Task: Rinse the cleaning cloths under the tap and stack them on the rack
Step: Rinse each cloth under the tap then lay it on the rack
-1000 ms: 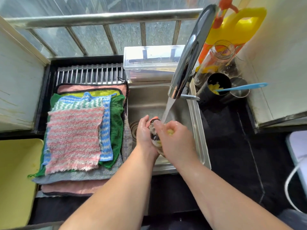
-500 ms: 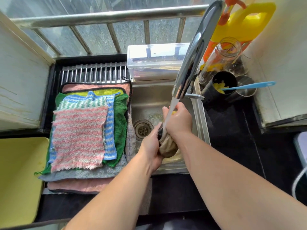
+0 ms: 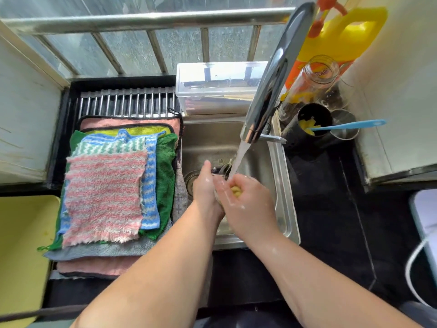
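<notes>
Two bare forearms reach in over the dark counter and meet above the sink (image 3: 280,185). The right hand (image 3: 246,200) is curled tight round a wet cloth (image 3: 235,190), yellow showing between thumb and fingers. The left hand (image 3: 205,185) lies against the cloth's left side, one digit pointing away toward the drain; its grip cannot be told. The cloth is wadded up, so no long axis shows. Water (image 3: 238,157) falls onto it from the tap (image 3: 276,74), whose spout slants down to the left. Left of the sink, the stack of cloths (image 3: 104,197) lies flat on the rack (image 3: 127,105), long side running near to far, a pink striped one on top. Behind stand a clear box (image 3: 220,86) and a yellow bottle (image 3: 343,36)
</notes>
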